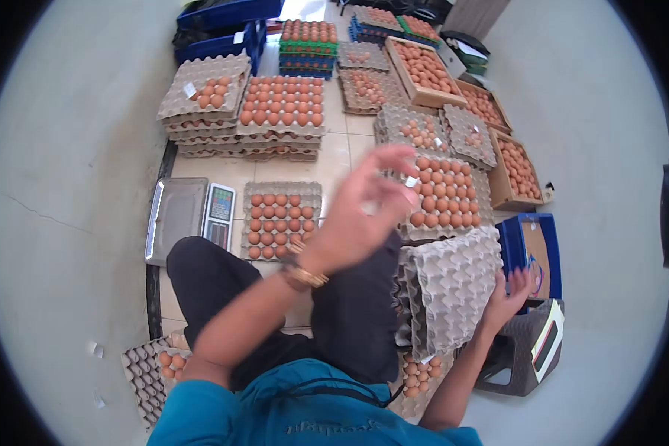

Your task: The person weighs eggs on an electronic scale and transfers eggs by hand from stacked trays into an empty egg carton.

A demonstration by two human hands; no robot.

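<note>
A small white slip (411,181) is showing over the left edge of the egg-filled tray (446,195), which is resting ahead of the person's right knee. The left hand (360,215) is reaching across to it, blurring, its thumb and fingers curving with a gap between; whether the grip is pinching the slip, I cannot tell. A hurried sweep could be knocking eggs together or dragging the slip out of place — the forearm is crossing the body, and the bracelets (305,276) are hanging loose enough to catch.

Nearer the body, a stack of grey trays (457,286) is tilting beside the filled tray. The right hand (509,297) is sitting open at its outer edge, fingers spreading, not closing round it; contact is unclear. With so little hold, the stack could be sliding onto the eggs — cracking shells. The blue crate (509,238) is standing close by, while the scale (178,219) is lying well apart, left of another egg tray (279,227).
</note>
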